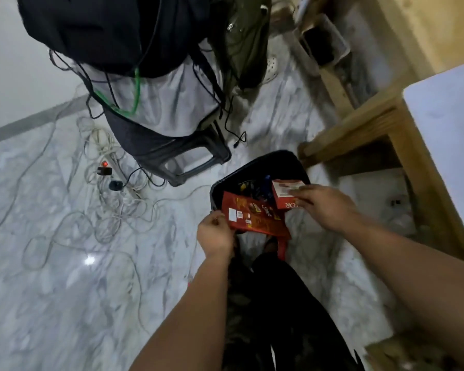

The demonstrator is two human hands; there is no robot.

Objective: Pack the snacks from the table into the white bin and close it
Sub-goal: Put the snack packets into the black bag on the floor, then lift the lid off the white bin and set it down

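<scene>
We hold our left hand (215,231) pinched on the near left corner of a flat red snack packet (255,216), which lies tilted across the near rim of a dark container (268,163) standing on the marble floor (65,263). Our right hand (323,206) grips a small red and white snack box (285,192) just over the container's right side, fingers curled along its near edge. More dark wrappers show inside. The wooden bench (381,124) stands to the right, its white top (450,124) bare where visible; cables (105,199) sprawl left.
</scene>
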